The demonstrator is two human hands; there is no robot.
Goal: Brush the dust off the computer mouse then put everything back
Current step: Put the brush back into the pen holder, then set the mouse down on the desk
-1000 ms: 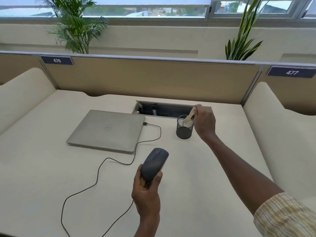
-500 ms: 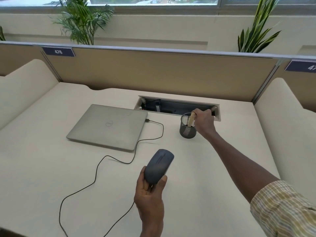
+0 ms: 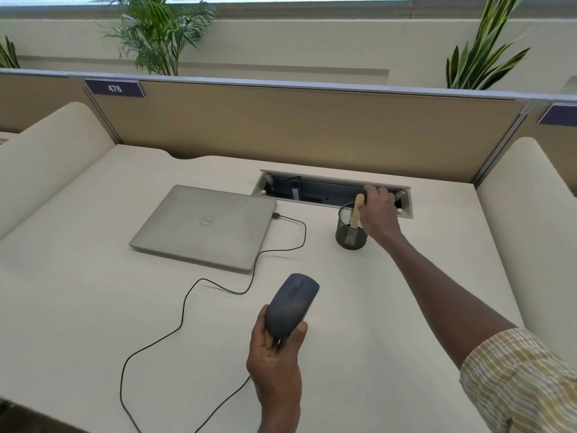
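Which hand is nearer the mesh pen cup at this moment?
Right. The right hand is right beside the mesh pen cup, next to the wooden brush handle standing in it. The left hand holds the mouse well in front, toward the person.

Brush [image 3: 357, 210] bristles sunk in the mesh cup [image 3: 351, 233], grip perhaps loosened, behind right hand [image 3: 378, 215]; second number plate [image 3: 559, 114] cropped.

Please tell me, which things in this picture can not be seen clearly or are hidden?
All in the head view:
- Brush: its lower part sits inside the mesh cup, blurred by the mesh.
- Right hand: whether its fingers touch the handle is unclear.
- Mouse: underside hidden by the left hand.
- Cable: runs off the bottom edge.
- Second label: cut by the right edge.
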